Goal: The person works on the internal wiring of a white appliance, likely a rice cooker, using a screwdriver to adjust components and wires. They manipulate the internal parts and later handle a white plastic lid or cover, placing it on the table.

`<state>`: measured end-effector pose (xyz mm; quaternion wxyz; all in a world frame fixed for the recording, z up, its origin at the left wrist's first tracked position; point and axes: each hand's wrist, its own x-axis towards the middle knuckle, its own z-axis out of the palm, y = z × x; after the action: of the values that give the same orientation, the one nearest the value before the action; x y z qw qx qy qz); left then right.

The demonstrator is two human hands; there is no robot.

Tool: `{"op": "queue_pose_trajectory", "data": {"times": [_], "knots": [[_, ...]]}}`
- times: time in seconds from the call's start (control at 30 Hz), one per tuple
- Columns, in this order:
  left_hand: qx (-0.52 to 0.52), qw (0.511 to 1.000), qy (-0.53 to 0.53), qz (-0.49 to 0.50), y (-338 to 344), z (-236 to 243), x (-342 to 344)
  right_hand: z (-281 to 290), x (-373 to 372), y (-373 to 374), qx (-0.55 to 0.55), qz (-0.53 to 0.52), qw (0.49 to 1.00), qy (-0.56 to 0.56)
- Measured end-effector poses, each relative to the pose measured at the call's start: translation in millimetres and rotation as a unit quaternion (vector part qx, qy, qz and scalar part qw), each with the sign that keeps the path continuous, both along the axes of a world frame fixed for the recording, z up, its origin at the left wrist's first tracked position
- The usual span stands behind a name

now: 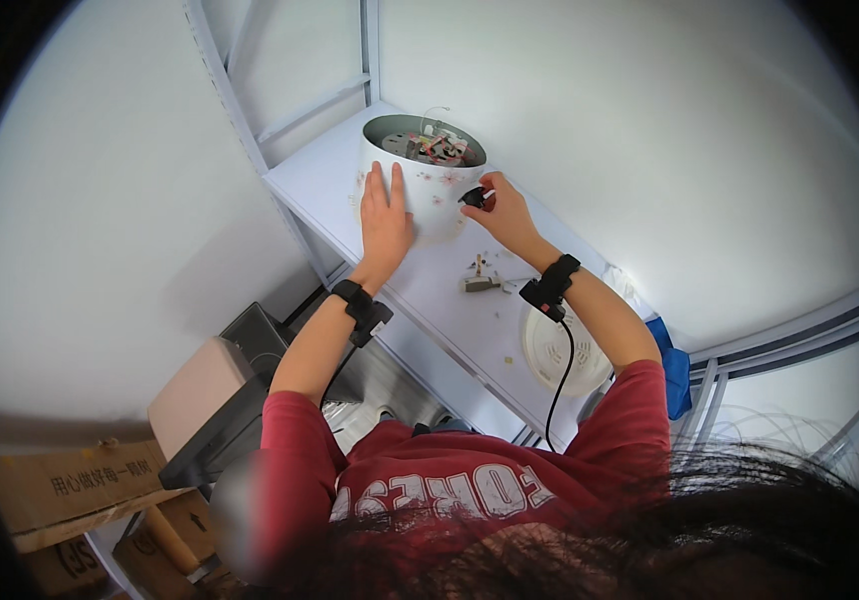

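Observation:
A white appliance housing with pink flowers, looking like a rice cooker body (432, 205), stands on the shelf with its open end up. Wires and metal parts (435, 148) show inside it. My left hand (386, 228) lies flat against its near left side, fingers stretched out. On the right side, my right hand (508, 212) pinches a small black part (474, 198) at the housing wall. Whether that part is fixed in the wall or loose, I cannot tell. Close below my right hand are a grey-handled screwdriver (480, 285) and several small screws (483, 264).
A round white slotted cover (562, 352) lies on the white shelf (428, 275) under my right forearm. Something blue (672, 370) hangs at the shelf's right end. Metal posts (372, 50) rise at the back. Cardboard boxes (70, 490) and a pink-topped box (200, 392) stand lower left.

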<state>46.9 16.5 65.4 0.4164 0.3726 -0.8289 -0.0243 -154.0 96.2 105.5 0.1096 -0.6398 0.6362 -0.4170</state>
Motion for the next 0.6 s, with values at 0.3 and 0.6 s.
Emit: {"op": "queue_pose_trajectory", "data": {"times": [0.3, 0.6], "knots": [[-0.039, 0.998, 0.031, -0.030, 11, 11, -5, -7, 0, -14, 0.017, -0.043, 0.998, -0.030], [0.045, 0.968, 0.117, -0.217, 24, 21, -30, -9, 4, -14, 0.151, 0.151, 0.945, -0.249]]}}
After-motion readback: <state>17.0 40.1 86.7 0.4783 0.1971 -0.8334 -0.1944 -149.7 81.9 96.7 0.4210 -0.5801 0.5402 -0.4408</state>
